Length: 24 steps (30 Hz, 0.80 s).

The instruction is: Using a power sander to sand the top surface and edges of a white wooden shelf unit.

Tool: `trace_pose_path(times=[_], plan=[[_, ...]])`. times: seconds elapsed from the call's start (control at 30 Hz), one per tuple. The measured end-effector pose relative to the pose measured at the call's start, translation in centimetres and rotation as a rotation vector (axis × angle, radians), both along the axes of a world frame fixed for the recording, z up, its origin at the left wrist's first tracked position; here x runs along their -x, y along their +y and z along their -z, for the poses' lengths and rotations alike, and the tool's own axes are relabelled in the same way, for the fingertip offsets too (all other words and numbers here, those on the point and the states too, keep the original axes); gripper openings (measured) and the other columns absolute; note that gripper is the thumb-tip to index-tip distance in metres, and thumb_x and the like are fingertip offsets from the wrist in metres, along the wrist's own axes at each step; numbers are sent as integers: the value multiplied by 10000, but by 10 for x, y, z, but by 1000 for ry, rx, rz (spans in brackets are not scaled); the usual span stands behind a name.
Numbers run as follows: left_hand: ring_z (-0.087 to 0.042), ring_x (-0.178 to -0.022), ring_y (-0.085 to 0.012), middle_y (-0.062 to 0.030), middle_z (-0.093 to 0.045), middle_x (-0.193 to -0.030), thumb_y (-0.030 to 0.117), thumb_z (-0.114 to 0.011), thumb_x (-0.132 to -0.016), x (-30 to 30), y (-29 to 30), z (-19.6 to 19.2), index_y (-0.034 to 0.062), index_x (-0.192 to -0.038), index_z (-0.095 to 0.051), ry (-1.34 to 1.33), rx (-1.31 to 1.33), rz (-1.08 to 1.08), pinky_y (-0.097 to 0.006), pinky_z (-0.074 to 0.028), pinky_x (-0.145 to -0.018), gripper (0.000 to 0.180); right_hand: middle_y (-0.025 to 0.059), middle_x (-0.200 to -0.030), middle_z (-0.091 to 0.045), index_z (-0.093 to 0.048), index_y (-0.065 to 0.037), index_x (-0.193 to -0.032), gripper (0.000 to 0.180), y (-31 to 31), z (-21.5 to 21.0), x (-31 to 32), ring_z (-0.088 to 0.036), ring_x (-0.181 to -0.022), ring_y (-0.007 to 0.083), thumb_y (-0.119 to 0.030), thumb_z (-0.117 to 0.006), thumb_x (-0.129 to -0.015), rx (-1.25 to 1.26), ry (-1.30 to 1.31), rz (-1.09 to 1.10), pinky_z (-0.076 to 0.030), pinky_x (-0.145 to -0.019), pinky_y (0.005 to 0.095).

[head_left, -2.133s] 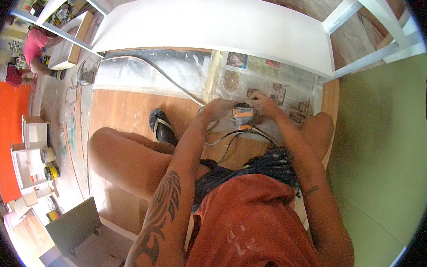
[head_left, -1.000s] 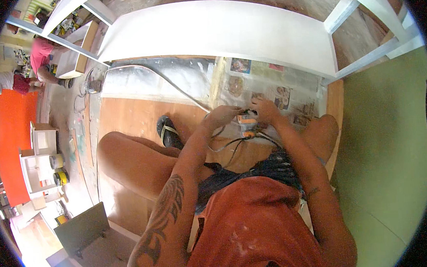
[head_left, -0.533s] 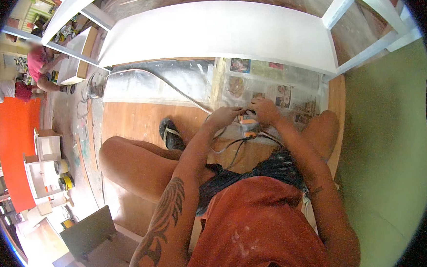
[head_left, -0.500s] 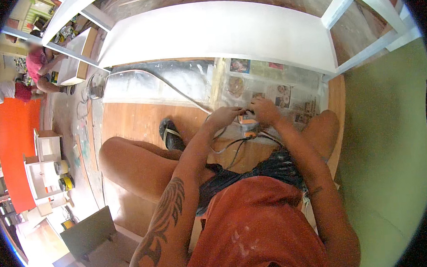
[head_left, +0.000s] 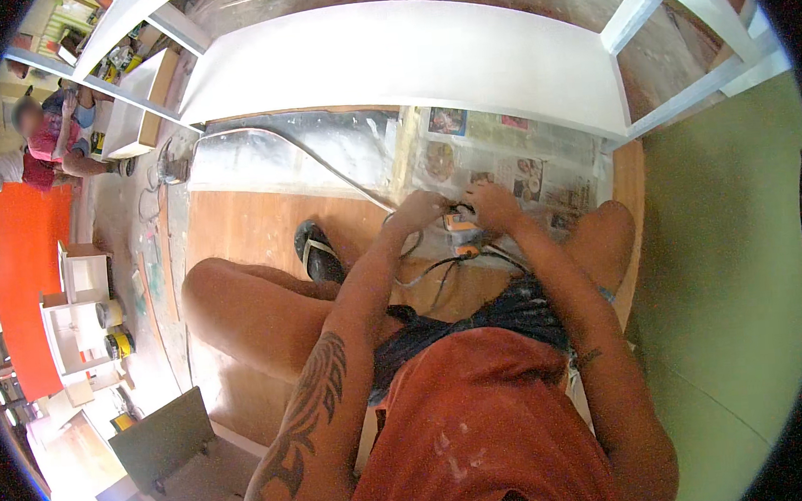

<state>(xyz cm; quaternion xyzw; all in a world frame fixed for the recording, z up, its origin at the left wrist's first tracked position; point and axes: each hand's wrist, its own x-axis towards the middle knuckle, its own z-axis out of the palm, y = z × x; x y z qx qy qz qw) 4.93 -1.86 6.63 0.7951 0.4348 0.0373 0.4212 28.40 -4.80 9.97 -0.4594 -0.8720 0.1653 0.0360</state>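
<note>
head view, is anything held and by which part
Left hand and right hand are by the orange power tool, at its far end; whether gripped can't be told.

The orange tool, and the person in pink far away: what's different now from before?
The person in the pink shirt has pulled an arm back from the white box and now has a hand raised. The left hand and right hand are still at the far end of the orange-and-grey tool, and the black sandal is still on the wooden board.
</note>
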Motion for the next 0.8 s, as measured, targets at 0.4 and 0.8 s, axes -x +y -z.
trace_pose_path(times=[0.4, 0.8], plan=[[-728, -996, -335, -164, -760, -1095, 178, -724, -910, 4, 1, 10, 92, -1174, -760, -235, 140, -73, -399, -553, -911, 280, 135, -1067, -685, -716, -91, -1059, 301, 1, -1, 1, -659, -1062, 361, -304, -709, -847, 23, 5, -7, -542, -927, 488], [-737, -952, -313, -139, -773, -1019, 191, -742, -885, 8, -1, 12, 72, -1057, -757, -150, 140, -142, -405, -565, -860, 210, 82, -1104, -642, -688, -115, -1091, 225, 3, 18, 3, -597, -1130, 308, -190, -704, -880, -16, 43, -112, -460, -1008, 488]])
